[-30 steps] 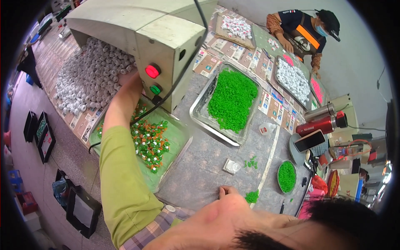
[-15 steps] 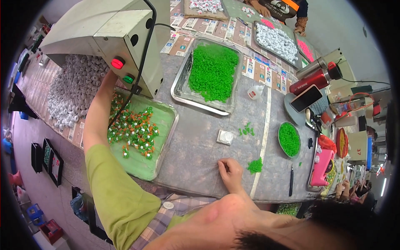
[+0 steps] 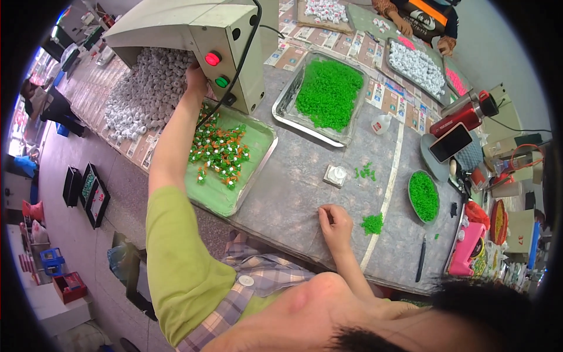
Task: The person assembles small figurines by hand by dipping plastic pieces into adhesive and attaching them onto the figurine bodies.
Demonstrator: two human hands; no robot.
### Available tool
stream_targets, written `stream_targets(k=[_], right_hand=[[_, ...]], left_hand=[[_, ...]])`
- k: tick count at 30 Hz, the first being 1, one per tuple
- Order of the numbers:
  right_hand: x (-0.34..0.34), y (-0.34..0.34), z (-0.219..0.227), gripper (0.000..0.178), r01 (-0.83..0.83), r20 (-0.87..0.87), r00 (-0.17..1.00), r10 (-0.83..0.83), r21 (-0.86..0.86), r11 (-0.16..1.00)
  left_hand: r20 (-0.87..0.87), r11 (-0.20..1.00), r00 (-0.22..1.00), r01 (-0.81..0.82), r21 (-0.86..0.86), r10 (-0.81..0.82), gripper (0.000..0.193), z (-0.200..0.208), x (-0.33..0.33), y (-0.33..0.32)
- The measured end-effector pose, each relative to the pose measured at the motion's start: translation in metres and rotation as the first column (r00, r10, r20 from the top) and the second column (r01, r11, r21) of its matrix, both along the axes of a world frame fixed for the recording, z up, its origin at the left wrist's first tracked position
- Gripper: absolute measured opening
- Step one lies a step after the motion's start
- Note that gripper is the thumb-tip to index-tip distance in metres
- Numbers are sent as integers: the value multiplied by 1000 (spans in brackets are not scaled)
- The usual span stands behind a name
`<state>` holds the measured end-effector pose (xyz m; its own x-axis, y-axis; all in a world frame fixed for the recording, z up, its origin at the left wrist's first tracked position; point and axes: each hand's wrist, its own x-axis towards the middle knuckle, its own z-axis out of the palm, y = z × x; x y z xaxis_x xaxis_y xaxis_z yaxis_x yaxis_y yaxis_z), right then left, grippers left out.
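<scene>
My left hand is at the opening of the pale machine housing, beside a large heap of small white round pieces. Its fingers are partly hidden by the pieces and the panel edge. Below that forearm, small green, orange and white parts lie scattered in a green-lined tray. My right hand rests curled on the grey table; what it holds, if anything, is hidden. Ahead of it sits a small white square block with a round top, and to its right a little pile of green pieces.
A metal tray of green pieces stands beyond. To the right are a green-filled bowl, a dark pen-like tool, a phone and a red flask. Another person's hand is across the table.
The whole scene has shifted to the right in the picture as my head turned. My left hand, hidden behind the machine panel before, now partly shows at the opening. My right hand stays curled.
</scene>
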<state>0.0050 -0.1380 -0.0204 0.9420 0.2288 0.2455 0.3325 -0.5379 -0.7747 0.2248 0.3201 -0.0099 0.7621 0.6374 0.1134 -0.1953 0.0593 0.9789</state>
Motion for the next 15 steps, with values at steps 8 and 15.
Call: stream_targets(k=[8,15], right_hand=[[-2,1,-1,5,15,4,1000,-15,-56,998],[2,2,-1,5,-1,30,1000,3,-71,997]], left_hand=[[-436,399,895,435,807,-93,25,28,-69,8],[-654,265,751,650,712,-86,28,13,-107,-26]])
